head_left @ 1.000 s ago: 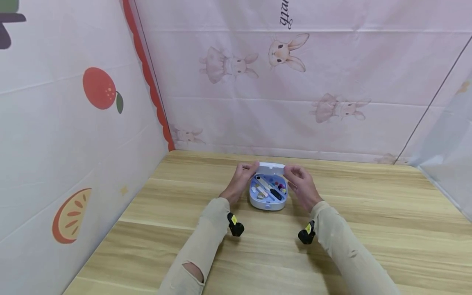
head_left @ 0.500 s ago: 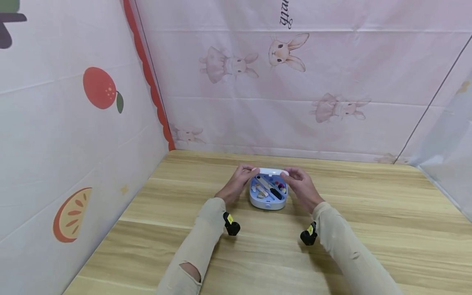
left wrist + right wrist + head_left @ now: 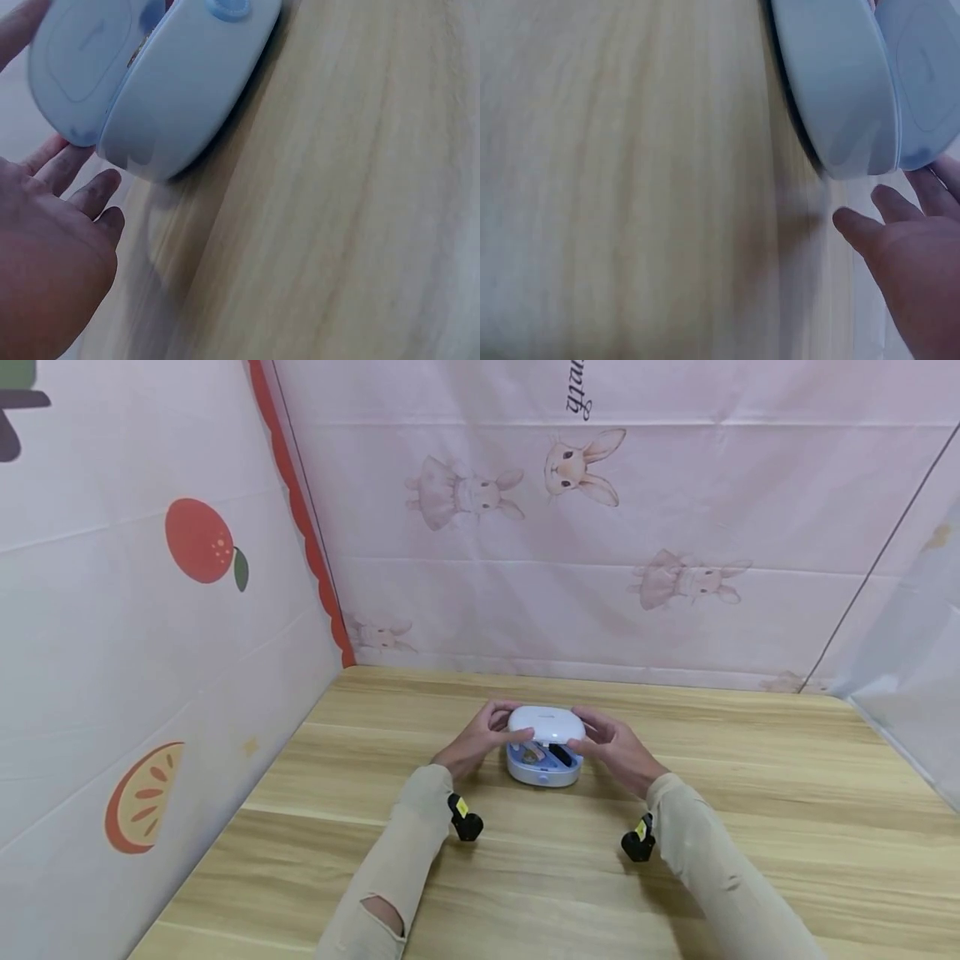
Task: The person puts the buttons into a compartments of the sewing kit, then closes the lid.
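A small white and pale-blue box, which looks like a sewing kit (image 3: 543, 774), sits on the wooden table with its button catch facing me. Its white lid (image 3: 546, 724) is tilted partway down over the tray. My left hand (image 3: 474, 742) holds the lid's left side, thumb on the front and fingers behind. On the right side my right hand (image 3: 618, 750) grips the lid likewise. Under the lid a black-handled tool (image 3: 561, 753) still shows; most other contents are hidden. The lid's smooth inner face (image 3: 90, 60) appears in the left wrist view, above the box's side wall (image 3: 187, 82).
The wood-grain table (image 3: 540, 893) spreads around the box. Behind it hangs a pink cloth wall (image 3: 480, 602) with rabbit prints, and a white fruit-print wall (image 3: 225, 710) stands on the left. Black wrist cameras (image 3: 467, 822) sit below both hands.
The lid has swung down towards me from nearly upright, covering more of the tray. Both hands have followed it, their thumbs coming forward and lower. The box base has stayed in place.
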Available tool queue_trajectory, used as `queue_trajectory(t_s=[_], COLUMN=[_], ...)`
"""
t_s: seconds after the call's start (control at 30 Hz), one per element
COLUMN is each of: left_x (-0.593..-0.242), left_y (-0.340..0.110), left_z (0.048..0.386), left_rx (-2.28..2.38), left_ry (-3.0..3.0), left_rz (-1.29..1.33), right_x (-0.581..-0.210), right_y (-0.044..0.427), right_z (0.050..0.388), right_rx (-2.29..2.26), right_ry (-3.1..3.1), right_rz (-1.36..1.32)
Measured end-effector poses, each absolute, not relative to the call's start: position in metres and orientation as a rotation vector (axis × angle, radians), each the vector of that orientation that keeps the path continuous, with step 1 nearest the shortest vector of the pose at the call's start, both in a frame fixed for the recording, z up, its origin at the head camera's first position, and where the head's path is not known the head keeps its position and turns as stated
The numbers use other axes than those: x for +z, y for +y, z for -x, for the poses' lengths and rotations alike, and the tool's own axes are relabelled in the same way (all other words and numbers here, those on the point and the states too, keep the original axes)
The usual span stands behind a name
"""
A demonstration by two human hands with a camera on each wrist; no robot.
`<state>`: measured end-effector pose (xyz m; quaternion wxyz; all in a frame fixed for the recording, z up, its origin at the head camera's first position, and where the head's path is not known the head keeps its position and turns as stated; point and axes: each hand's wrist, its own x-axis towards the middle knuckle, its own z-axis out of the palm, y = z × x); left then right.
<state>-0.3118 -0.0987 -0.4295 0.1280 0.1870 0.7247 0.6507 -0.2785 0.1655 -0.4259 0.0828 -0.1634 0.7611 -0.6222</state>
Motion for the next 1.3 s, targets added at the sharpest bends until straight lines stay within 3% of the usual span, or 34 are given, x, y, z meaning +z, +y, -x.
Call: queue_trajectory(t_s=[0.73, 1.17, 1.3], left_x=[-0.44, -0.421, -0.418], left_y=[-0.104, -0.097, -0.091], left_z=[0.312, 0.306, 0.303], left_rx=[1.792, 1.632, 1.464], left_ry=[2.196, 2.29, 2.384], left_rz=[-0.647, -0.531, -0.603], right_x=[-0.435, -0.426, -0.426], right_y=[0.168, 0.164, 0.159], right_z=[0.282, 0.279, 0.279], right_rx=[-1.763, -1.713, -1.661], right_ry=[2.299, 2.455, 2.488], right_rz=[0.571, 0.544, 0.631])
